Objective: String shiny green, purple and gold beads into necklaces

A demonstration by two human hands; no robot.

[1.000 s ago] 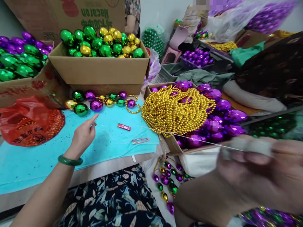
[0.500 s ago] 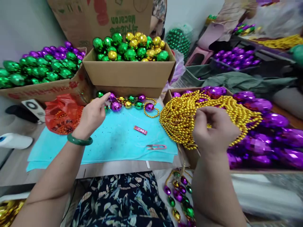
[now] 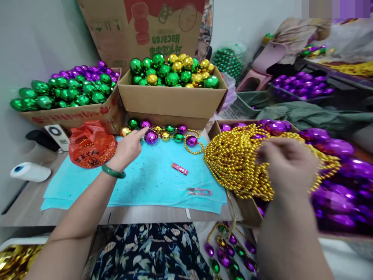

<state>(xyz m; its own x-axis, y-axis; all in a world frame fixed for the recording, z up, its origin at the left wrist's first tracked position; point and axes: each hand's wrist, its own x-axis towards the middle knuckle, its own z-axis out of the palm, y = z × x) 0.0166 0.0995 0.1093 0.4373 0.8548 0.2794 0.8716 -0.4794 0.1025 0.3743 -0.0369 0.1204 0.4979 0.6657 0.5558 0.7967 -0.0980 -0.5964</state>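
Observation:
My left hand, a green bangle at its wrist, reaches over the blue cloth. Its index finger points at a string of purple, green and gold beads, while the other fingers curl in. A thin pale thread shows by that fingertip. My right hand is raised at the right, thumb and fingers pinched together, in front of a heap of gold bead strands. Whatever it pinches is too fine or blurred to make out. Pink thread snips and a small pink packet lie on the cloth.
Boxes of green and purple beads and green and gold beads stand behind. A red plastic bag and a white thread spool sit left. Large purple beads fill the right-hand box. Finished-looking strands hang by my lap.
The whole view has shifted, so the table things appear lower and further right. My right hand has moved right, away from the left hand, still pinched. My left index finger stays at the beads.

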